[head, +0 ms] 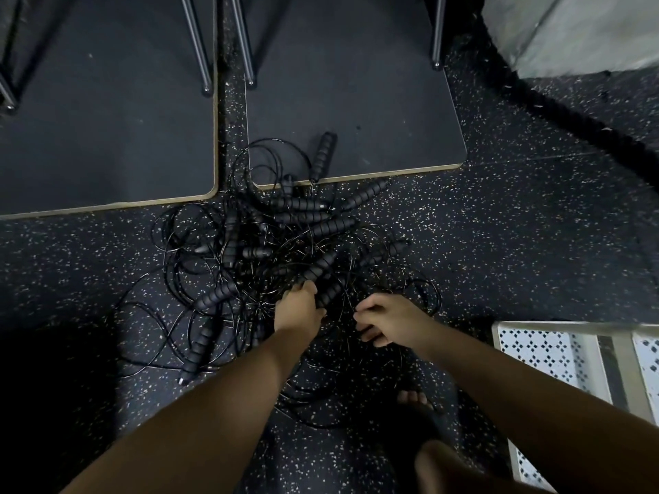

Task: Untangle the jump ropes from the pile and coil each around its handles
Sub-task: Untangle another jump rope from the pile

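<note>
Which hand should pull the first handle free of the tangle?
Left: the left hand grips a black ribbed foam handle mid-pile; the right hand is curled over thin black cords, no handle in it.

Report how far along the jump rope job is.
Done: nothing; no coiled rope shows, and the handles lie in one tangled pile on the floor. In hand: the left hand grips a handle at the pile's near edge; the right hand curls over cords, grip unclear. Left: separating and coiling every rope.
</note>
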Demonstrator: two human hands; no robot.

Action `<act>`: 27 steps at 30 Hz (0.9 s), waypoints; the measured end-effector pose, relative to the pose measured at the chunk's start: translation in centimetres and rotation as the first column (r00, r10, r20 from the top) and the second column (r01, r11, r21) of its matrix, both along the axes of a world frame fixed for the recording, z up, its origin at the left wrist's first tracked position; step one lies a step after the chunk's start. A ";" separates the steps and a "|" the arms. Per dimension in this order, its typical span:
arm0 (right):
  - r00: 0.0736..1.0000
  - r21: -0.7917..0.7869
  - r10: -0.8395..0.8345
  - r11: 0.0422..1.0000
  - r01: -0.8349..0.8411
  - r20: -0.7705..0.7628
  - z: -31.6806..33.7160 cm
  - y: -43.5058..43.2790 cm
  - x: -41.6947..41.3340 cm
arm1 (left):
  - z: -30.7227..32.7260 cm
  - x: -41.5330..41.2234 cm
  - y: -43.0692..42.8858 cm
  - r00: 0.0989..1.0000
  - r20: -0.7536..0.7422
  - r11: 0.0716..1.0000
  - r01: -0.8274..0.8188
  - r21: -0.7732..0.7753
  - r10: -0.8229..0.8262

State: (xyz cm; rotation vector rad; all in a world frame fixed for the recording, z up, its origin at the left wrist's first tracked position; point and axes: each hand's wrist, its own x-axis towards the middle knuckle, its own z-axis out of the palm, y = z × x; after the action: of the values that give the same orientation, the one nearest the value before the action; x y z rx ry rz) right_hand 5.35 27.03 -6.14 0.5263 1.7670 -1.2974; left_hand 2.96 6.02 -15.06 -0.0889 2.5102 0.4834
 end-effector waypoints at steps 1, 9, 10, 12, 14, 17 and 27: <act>1.000 0.001 0.001 1.000 -0.001 0.001 -0.1 -0.1 -0.1 | 0.0 -0.1 -0.1 1.000 0.005 1.000 -0.001 -0.008 0.001; 1.000 0.031 0.024 0.999 -0.024 0.010 1.8 -0.2 -1.1 | 3.9 -1.2 -0.9 0.985 0.149 0.990 -0.105 0.095 0.090; 0.999 0.040 0.050 0.998 -0.050 0.014 2.4 -0.4 -1.3 | 5.0 -1.4 -1.3 0.984 0.149 0.987 -0.114 0.110 0.097; 0.993 0.060 0.120 0.991 -0.121 0.015 4.1 -0.8 -1.9 | 7.9 -1.9 -2.1 0.985 0.136 0.985 -0.122 0.122 0.105; 0.984 0.077 0.178 0.981 -0.179 0.015 6.1 -1.3 -2.8 | 11.1 -2.5 -2.9 0.988 0.108 0.983 -0.127 0.135 0.113; 0.978 0.071 0.209 0.976 -0.207 -0.019 10.4 -2.5 -4.7 | 16.4 -3.2 -4.3 0.989 0.033 0.968 -0.146 0.206 0.143; 0.972 -0.003 0.200 0.979 -0.202 -0.122 27.6 -7.5 -7.4 | 33.2 -2.6 -7.9 0.930 -0.089 0.881 -0.303 0.363 0.357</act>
State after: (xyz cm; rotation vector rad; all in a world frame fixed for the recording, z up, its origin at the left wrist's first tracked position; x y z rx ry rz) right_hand -2.05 19.51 21.47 0.2563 1.8553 -1.2209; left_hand 0.36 -1.88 18.17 -0.3634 2.5240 1.1022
